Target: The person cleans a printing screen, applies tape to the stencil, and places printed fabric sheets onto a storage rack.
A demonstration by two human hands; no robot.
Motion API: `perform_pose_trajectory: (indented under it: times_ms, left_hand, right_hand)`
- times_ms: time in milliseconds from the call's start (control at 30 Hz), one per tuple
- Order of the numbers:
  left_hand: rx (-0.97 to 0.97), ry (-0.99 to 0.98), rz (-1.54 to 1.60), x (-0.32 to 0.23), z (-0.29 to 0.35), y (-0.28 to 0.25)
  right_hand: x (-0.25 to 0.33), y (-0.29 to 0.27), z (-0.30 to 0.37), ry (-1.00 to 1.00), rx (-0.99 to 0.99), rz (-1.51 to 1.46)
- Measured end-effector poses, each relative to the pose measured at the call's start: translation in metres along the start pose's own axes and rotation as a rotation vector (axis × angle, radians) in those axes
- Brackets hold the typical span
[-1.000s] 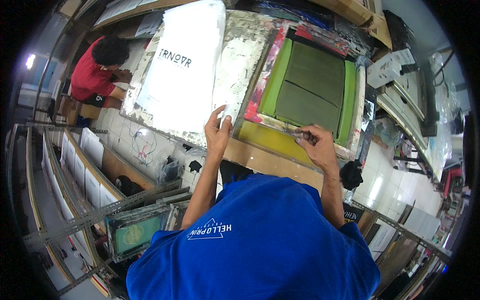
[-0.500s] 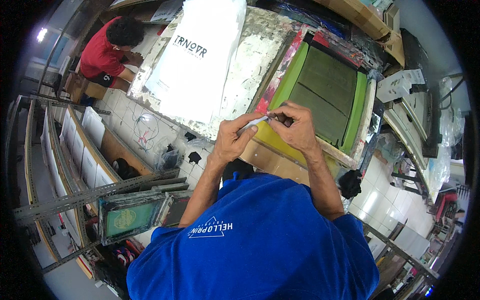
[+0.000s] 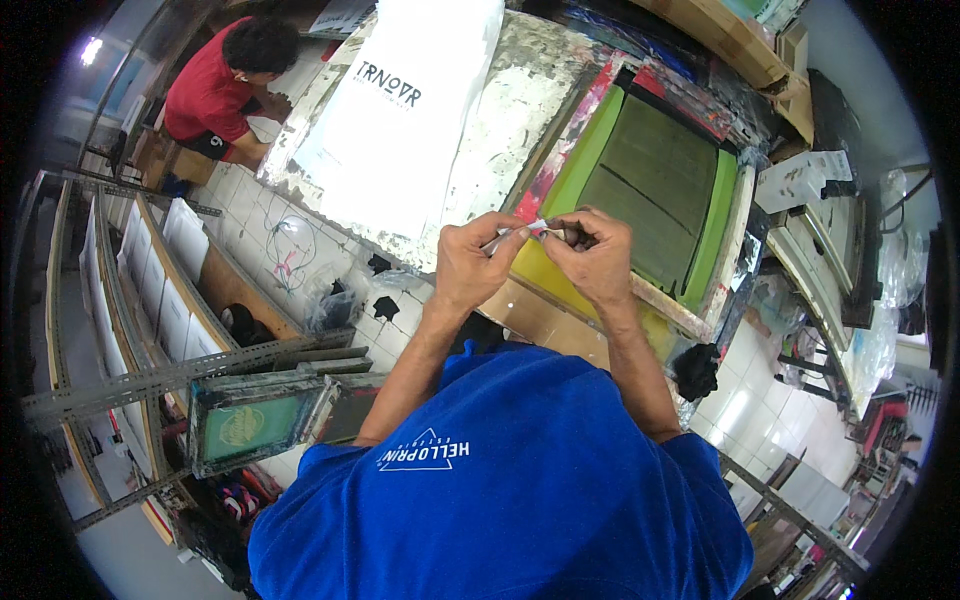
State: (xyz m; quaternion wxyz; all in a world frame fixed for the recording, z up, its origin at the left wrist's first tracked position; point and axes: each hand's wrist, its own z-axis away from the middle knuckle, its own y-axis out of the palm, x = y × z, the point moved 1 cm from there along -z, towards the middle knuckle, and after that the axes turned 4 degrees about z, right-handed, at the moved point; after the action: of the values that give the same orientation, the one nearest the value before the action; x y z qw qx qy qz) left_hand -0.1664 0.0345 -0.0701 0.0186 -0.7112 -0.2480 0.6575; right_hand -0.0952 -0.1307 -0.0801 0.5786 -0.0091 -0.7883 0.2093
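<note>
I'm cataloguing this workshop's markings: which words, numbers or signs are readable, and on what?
Wording isn't copied, only its place:
White stack: large black lettering, legible; the line beneath is too small to read.
Blue shirt: white lettering with a triangle, legible.
Dark shorts: one white number.
Green panel: pale round emblem, text blurred.

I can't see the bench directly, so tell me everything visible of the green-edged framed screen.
The framed screen lies right of the white stack, slanted in view. Its paint-stained rim shows pink and red patches on the left and looks paler on the right. Inside, bright green strips flank an olive-grey panel crossed by a dark line. Yellow material shows past its near edge. The right hand hides part of its near-left area; whether they touch is unclear.
</note>
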Motion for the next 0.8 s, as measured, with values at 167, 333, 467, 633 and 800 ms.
perform_pose_trajectory:
  times_ms: [167, 333, 467, 633, 800]
  left_hand:
    - [-0.060, 0.149, -0.118, -0.002, -0.002, 0.003]
    - [-0.010, 0.202, -0.272, -0.001, -0.006, -0.002]
    - [0.029, 0.228, -0.314, -0.005, -0.007, -0.001]
    - [0.046, 0.263, -0.333, -0.009, -0.008, 0.001]
    - [0.037, 0.389, -0.395, -0.003, -0.006, 0.005]
  right_hand:
    - [0.011, 0.000, -0.001, -0.034, -0.129, 0.142]
    - [0.011, -0.013, -0.007, -0.180, -0.021, 0.135]
    - [0.003, -0.009, -0.007, -0.252, 0.051, 0.199]
    - [0.007, -0.010, -0.009, -0.266, 0.063, 0.234]
    - [0.008, -0.007, -0.008, -0.142, 0.062, 0.197]
